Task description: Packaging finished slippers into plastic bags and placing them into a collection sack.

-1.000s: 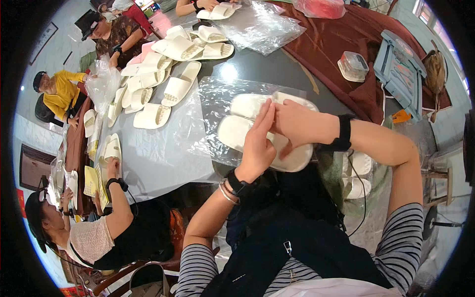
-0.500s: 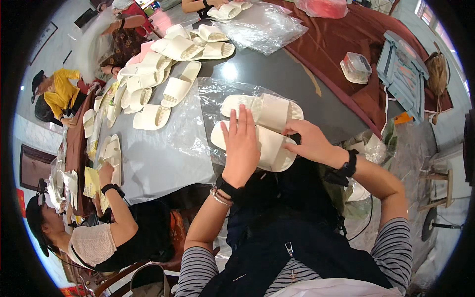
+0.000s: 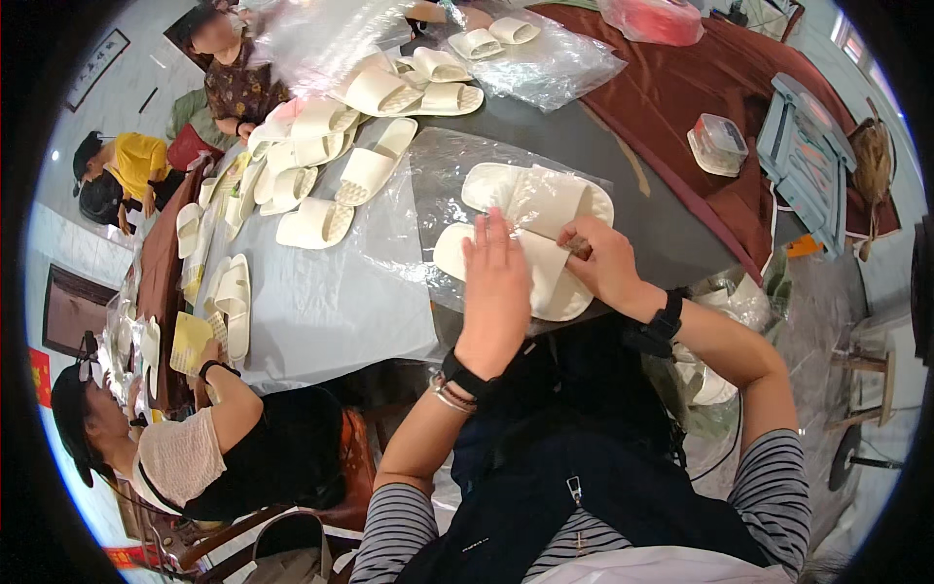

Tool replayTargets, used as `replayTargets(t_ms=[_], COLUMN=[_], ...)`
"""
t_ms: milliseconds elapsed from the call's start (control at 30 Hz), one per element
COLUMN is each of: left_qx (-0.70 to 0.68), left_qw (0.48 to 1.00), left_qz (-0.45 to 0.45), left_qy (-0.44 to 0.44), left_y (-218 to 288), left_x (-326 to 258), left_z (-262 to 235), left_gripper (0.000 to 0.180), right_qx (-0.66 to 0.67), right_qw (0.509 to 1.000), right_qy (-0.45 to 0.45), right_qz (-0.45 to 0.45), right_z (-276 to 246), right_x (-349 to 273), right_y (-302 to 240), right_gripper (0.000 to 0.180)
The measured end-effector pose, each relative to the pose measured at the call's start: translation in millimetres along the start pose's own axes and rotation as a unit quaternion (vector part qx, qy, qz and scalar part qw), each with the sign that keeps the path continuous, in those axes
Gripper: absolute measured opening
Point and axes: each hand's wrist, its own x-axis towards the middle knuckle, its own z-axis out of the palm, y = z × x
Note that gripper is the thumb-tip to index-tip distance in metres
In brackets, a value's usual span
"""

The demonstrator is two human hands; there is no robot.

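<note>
Side by side in front of me lie two cream slippers, a far slipper (image 3: 550,198) and a near slipper (image 3: 545,282), soles down with toes to the right. A clear plastic bag (image 3: 443,156) spreads around them; whether they lie on it or inside it I cannot tell. My left hand (image 3: 494,302) is open, fingers stretched over the near slipper's heel end. At the straps, my right hand (image 3: 605,263) has its thumb and fingers bent together in a pinch. What is between them, if anything, I cannot make out.
A heap of cream slippers (image 3: 321,146) covers the table's far left. Clear plastic bags (image 3: 559,63) lie at the back on a brown cloth (image 3: 671,117), near a clear box (image 3: 718,144) and a blue-grey rack (image 3: 808,161). A co-worker (image 3: 185,438) sits at left beside another slipper pair (image 3: 231,302).
The slippers show slightly farther right and my left hand lies lower over the near one. My right thumb and fingers have closed from a wider gap. Plastic film now rises at the back.
</note>
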Motion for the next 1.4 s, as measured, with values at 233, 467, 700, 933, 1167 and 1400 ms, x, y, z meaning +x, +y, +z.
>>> replayTargets(t_ms=[233, 467, 700, 933, 1167, 1400], left_qx=[-0.162, -0.272, -0.153, -0.077, -0.567, -0.736], left_qw=[0.979, 0.946, 0.966, 0.979, 0.807, 0.477], left_qz=[0.119, 0.144, 0.176, 0.182, -0.165, -0.473], left_qy=[-0.03, -0.097, -0.114, -0.049, -0.007, -0.087], left_y=[78, 79, 28, 8, 7, 41], left_x=[-11, -19, -39, -57, -76, -63], left_z=[8, 4, -15, 40, 8, -18], left_gripper=[0.082, 0.076, 0.096, 0.042, 0.036, 0.022], right_qx=[0.074, 0.074, -0.139, -0.245, -0.259, 0.065], right_qw=[0.996, 0.996, 0.96, 0.945, 0.929, 0.994], right_qy=[0.043, 0.044, -0.159, -0.172, -0.195, 0.065], right_qz=[-0.024, 0.014, -0.185, -0.133, -0.178, 0.06], right_z=[39, 42, -74, -156, -123, -53], right_x=[18, 13, -38, -38, -59, -76], right_y=[15, 42, 16, 0, 8, 50], right_gripper=[0.026, 0.044, 0.042, 0.069, 0.058, 0.035])
